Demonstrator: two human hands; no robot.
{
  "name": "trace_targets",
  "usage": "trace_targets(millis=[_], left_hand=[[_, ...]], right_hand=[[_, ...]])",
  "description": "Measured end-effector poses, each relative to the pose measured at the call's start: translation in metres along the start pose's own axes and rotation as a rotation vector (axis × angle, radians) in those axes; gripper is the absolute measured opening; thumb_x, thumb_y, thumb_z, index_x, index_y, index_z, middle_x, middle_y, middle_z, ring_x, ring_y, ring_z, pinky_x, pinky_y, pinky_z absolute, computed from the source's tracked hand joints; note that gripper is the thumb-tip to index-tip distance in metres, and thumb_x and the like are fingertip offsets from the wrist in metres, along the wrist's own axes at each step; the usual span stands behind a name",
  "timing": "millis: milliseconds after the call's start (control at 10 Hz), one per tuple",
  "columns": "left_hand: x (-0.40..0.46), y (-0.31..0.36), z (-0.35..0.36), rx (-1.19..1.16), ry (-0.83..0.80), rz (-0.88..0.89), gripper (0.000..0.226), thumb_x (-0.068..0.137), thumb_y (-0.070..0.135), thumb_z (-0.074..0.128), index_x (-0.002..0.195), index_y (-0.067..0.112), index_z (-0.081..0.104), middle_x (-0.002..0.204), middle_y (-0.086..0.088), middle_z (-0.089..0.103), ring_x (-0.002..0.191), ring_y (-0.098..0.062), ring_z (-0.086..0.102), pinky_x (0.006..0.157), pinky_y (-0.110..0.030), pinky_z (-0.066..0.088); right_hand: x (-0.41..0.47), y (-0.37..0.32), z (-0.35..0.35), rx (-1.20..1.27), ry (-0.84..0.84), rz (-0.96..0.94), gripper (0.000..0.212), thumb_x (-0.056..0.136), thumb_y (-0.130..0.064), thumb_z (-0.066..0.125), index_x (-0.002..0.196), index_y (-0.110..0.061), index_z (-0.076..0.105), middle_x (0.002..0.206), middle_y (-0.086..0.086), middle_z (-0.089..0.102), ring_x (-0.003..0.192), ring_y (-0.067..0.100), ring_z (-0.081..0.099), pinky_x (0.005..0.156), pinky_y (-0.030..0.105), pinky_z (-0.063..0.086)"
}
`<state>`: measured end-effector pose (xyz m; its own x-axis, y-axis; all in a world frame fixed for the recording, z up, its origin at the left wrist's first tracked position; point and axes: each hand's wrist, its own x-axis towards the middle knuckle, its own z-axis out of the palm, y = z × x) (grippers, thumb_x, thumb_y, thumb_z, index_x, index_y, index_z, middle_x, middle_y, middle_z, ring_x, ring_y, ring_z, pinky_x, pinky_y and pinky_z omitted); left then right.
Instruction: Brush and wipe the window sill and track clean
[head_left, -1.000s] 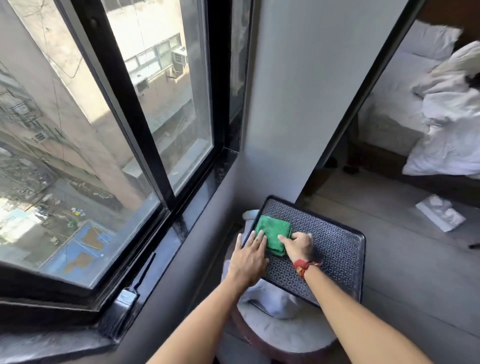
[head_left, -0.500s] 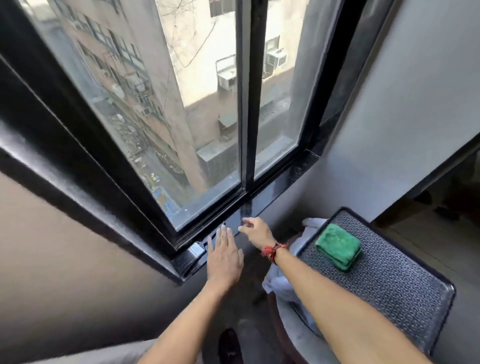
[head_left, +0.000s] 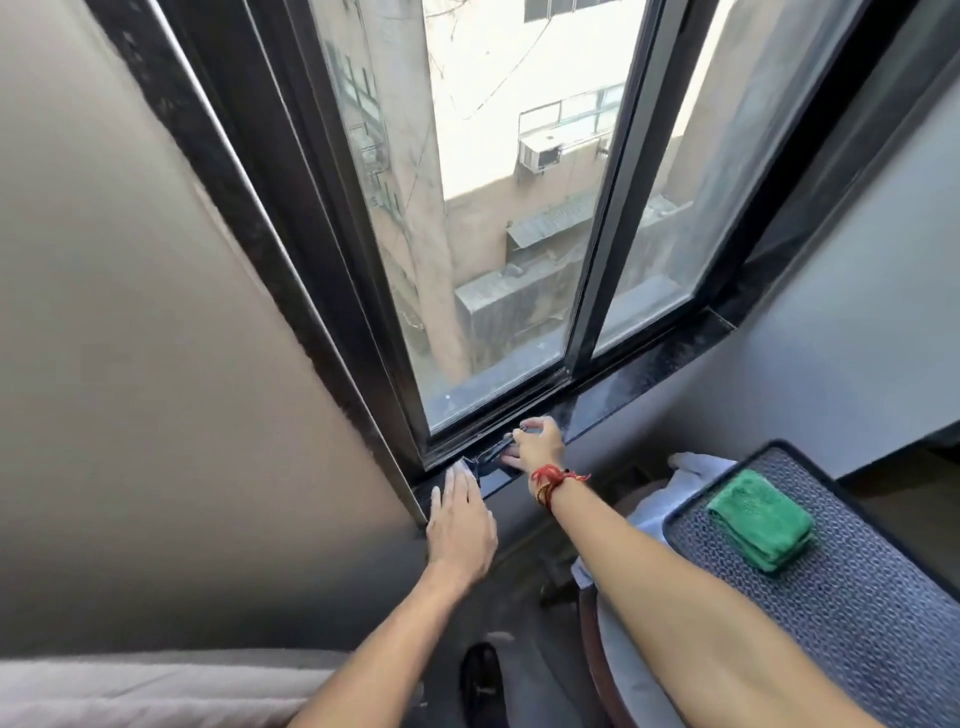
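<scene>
Obscured and cropped items, head view
Brush (head_left: 491, 457) on the sill is largely covered by the right hand (head_left: 537, 447); its bristles are blurred. Patterned tray (head_left: 857, 587) is cut by the right edge; a dark shoe (head_left: 483, 680) by the bottom edge.

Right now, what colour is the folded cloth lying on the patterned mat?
Green. The folded green cloth shows best in the head view, at lower right.
</scene>
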<state>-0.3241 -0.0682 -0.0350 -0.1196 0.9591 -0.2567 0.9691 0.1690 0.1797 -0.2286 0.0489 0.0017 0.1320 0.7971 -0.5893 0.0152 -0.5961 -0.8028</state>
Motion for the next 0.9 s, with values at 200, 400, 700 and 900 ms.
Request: trace_targets(millis=[200, 400, 700, 900], left_hand=[[0.015, 0.041, -0.005, 0.065, 0.142, 0.329, 0.062, 0.098, 0.016, 0.029, 0.158, 0.010, 0.016, 0.168, -0.008, 0.014, 0.155, -0.026, 0.010, 0.125, -0.052, 0.014], [0.016, 0.169, 0.008, 0.023, 0.068, 0.768, 0.068, 0.095, 0.015, 0.039, 0.159, 0.015, 0.017, 0.168, -0.002, 0.017, 0.155, -0.025, 0.013, 0.125, -0.050, 0.013], [-0.066, 0.302, 0.074, 0.102, -0.353, 1.207, 0.068, 0.091, 0.011, 0.037, 0.158, 0.015, 0.021, 0.168, -0.003, 0.019, 0.155, -0.023, 0.011, 0.126, -0.052, 0.008], [-0.067, 0.315, 0.073, 0.019, -0.411, 1.211, 0.069, 0.092, 0.008, 0.033, 0.159, 0.015, 0.019, 0.168, -0.003, 0.015, 0.155, -0.022, 0.008, 0.127, -0.049, 0.005]], right_hand=[[0.005, -0.024, -0.079, 0.235, 0.142, -0.066, 0.020, 0.099, 0.010, 0.046, 0.106, -0.009, 0.050, 0.106, 0.022, 0.057, 0.094, 0.032, 0.060, 0.093, 0.059, 0.057], [0.005, -0.037, -0.248, 0.175, 0.391, -0.148, 0.022, 0.096, 0.010, 0.047, 0.104, -0.008, 0.054, 0.099, 0.025, 0.060, 0.079, 0.029, 0.061, 0.068, 0.047, 0.056], [-0.054, 0.058, -0.427, -0.486, 0.547, 0.007, 0.031, 0.089, 0.001, 0.067, 0.120, 0.007, 0.065, 0.110, 0.022, 0.063, 0.110, 0.040, 0.064, 0.099, 0.052, 0.052], [-0.051, 0.084, -0.438, -0.971, 0.477, -0.079, 0.035, 0.092, -0.018, 0.069, 0.122, -0.001, 0.063, 0.123, 0.016, 0.053, 0.115, 0.033, 0.059, 0.101, 0.042, 0.047]])
